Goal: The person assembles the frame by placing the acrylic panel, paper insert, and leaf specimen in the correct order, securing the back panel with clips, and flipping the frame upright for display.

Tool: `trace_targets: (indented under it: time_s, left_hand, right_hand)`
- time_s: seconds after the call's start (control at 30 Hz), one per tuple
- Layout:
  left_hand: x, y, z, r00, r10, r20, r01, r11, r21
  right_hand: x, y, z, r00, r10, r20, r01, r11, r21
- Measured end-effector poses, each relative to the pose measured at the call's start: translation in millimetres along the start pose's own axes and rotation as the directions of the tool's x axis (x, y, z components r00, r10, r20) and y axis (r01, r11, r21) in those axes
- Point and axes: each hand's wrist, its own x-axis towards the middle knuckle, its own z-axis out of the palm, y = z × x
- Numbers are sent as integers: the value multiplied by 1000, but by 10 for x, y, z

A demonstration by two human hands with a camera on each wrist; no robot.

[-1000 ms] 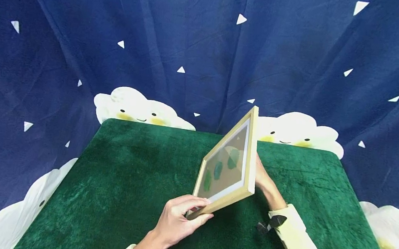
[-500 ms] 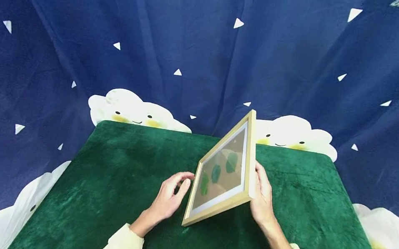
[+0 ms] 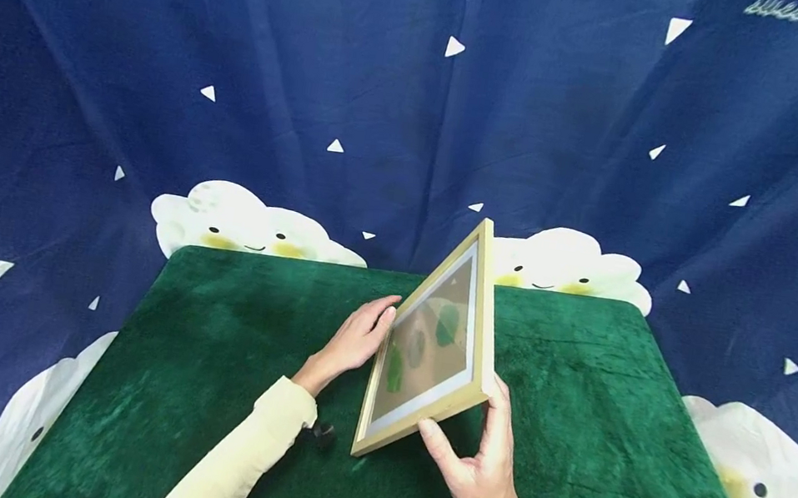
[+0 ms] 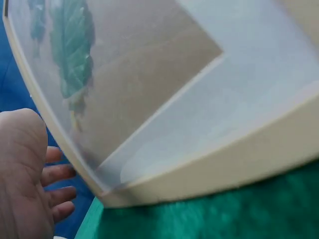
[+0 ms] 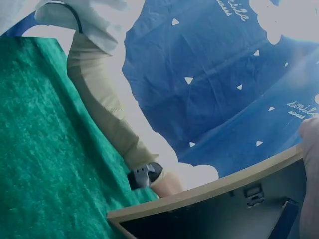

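A picture frame [image 3: 423, 353] in pale wood, with a white mat and green leaf shapes, leans tilted with its lower left corner at the green cloth. My right hand [image 3: 484, 462] holds its lower right corner, thumb on the bottom edge and fingers partly hidden behind. Beside the left edge is my left hand [image 3: 355, 336], thumb along the edge and fingertips right by it. The left wrist view shows these fingers [image 4: 59, 174] loose and spread next to the wood. In the right wrist view, the frame's dark back [image 5: 214, 219] carries a metal clip [image 5: 254, 195].
A green plush cloth [image 3: 244, 330] covers the table. Behind it hangs a blue curtain [image 3: 385, 70] printed with white triangles and smiling clouds [image 3: 243, 224]. A dark wrist camera [image 5: 144, 175] sits on my left sleeve.
My left hand let go of the frame's bottom edge and moved up along the left side. My right hand came down from behind the right side to the lower right corner.
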Motion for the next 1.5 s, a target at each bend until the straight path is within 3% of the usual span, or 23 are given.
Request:
trace_targets:
  time_s: [0.13,0.3,0.4,0.63,1.07,1.33,1.5]
  left_hand:
    - [90,28,46,1000,2,24,-2,1000,-30]
    - [150,61,63,1000,-5,14,6,999,-40]
    - [174,64,51,1000,2,-5,-2,999,-45]
    - [177,36,-43,998,-34,-56,32,999,-29]
    - [-48,-29,-179,984,-93,-151,86,995,-54]
    - [-170,-143,-192,944,-69,-322,46,996,-80]
    - [-208,-159,-195,927,-91,-364,56,993,-105]
  right_hand:
    - [42,-33,34,999,-53,-14,52,998,-29]
    - [69,-35,66,990,-140,-27,138,988,-75]
    - [69,-14,73,987,-153,-38,150,985,-81]
    - [64,80,-48,996,-76,-41,73,996,-55]
    - [215,324,-424,999,35,-8,-35,996,-78]
    - [348,450,-599,978,161,134,-137,976,-168]
    - [402,567,-636,980,160,119,-134,970,-201]
